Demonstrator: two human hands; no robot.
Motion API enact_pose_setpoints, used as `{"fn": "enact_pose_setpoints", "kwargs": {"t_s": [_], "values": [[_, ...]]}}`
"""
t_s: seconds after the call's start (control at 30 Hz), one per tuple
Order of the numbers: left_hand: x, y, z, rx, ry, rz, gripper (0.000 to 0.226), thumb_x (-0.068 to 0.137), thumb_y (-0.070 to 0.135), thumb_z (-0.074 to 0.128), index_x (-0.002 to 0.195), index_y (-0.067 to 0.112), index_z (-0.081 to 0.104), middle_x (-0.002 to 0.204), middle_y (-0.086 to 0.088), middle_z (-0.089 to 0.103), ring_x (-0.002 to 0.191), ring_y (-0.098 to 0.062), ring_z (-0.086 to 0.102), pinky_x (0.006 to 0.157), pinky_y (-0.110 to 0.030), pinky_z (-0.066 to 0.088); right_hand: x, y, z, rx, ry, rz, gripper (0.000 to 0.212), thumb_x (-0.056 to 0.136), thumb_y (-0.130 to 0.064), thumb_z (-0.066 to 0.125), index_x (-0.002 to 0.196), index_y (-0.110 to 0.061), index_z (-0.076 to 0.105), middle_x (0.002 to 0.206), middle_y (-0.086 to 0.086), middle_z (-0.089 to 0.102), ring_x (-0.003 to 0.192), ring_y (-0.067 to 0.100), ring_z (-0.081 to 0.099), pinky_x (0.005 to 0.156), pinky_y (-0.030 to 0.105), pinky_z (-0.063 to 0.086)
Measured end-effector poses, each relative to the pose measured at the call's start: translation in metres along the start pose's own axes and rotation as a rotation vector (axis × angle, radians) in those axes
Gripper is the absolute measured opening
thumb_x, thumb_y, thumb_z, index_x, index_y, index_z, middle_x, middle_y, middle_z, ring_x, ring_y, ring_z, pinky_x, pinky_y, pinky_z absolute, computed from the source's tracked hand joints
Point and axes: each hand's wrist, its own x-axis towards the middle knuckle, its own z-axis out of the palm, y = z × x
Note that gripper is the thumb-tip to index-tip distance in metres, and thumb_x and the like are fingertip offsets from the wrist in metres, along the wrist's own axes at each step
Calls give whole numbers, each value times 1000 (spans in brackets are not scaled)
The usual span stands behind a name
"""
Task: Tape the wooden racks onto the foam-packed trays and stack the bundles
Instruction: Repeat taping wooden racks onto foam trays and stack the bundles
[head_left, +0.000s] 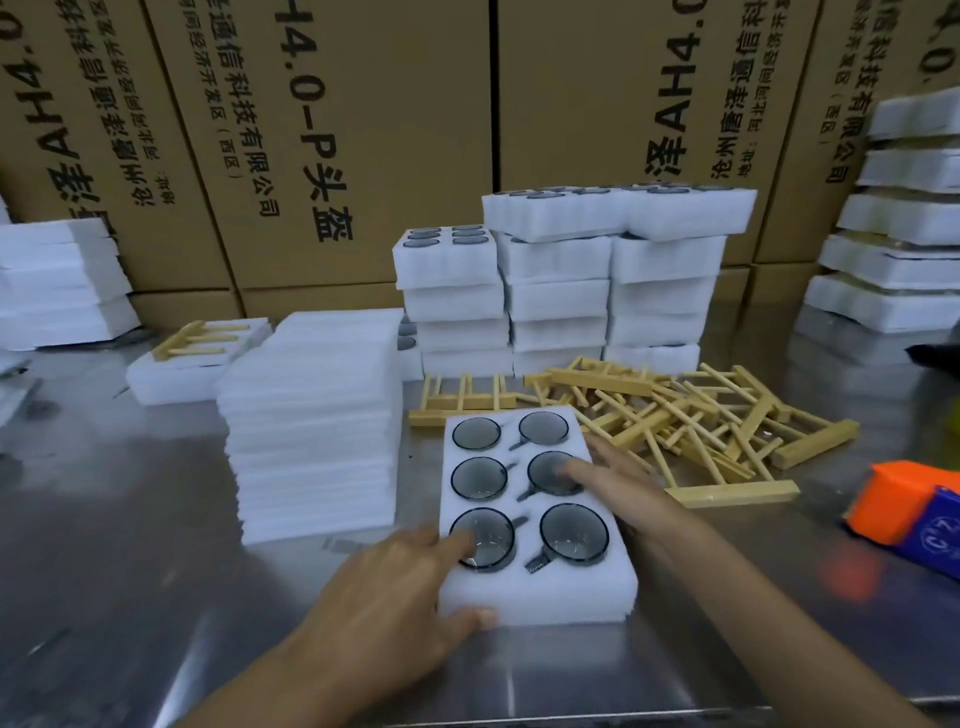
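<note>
Two bare hands rest on a white foam tray (535, 587) that lies flat on a shiny metal table (156, 519), close to the person. The tray serves as the landmark for everything else. It holds six round dark glass cups (574, 532) set in two columns of three, each sunk into its own hole.

At the tray's near left corner, the left hand (395, 587) holds the foam: its thumb presses the near side wall, and its fingers reach over the top, slightly spread, with a fingertip at the near left cup. The right hand (618, 483) lies along the tray's right edge, fingers fairly straight and loosely together, fingertips touching the middle right cup. Whether its thumb grips the side cannot be told.

Just to the right of the tray and behind it, a loose heap of pale wooden racks (675, 415) sprawls on the table, pieces crossing one another. One rack (462, 402) touches or nearly touches the tray's far edge.

Immediately left of the tray stands a tall stack of thin white foam sheets (311, 426). Behind the tray, past the racks, filled foam trays are piled in several columns (556, 291). Farther left lies a foam bundle with a rack on top (197, 358). Far right of the tray sits an orange and blue object (909, 514), blurred. Brown cardboard cartons (363, 130) with printed lettering wall the back
</note>
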Motion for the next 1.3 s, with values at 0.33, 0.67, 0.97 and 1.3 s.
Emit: {"fn": "enact_pose_setpoints", "kwargs": {"t_s": [0.33,0.67,0.97,1.3], "values": [[14,-11,-7,101,46,-147,58,79,76,50,125,41,46,121,15,59,109,-20,59,78,-33,42,9,27,-2,-332,259,-171,24,99,-27,49,115,-26,67,114,-4,67,115,17,55,97,36,44],[46,-60,-75,-90,597,70,43,92,58,47,121,29,60,107,17,55,105,-11,48,82,-39,49,15,38,10,-545,440,-309,23,96,-24,49,110,-23,66,108,-3,65,110,19,48,83,31,35],[126,-139,-112,-251,18,-544,93,84,80,42,153,18,33,163,-1,25,148,-26,26,118,-43,23,9,35,11,-516,441,-299,25,97,-23,49,112,-22,69,113,1,66,116,20,49,101,43,38],[126,-117,-121,-356,11,-606,117,61,84,66,152,21,27,158,-2,29,144,-28,28,107,-40,33,7,36,10,-492,438,-288,26,97,-24,47,108,-22,70,111,1,67,115,19,49,100,43,39]]}}
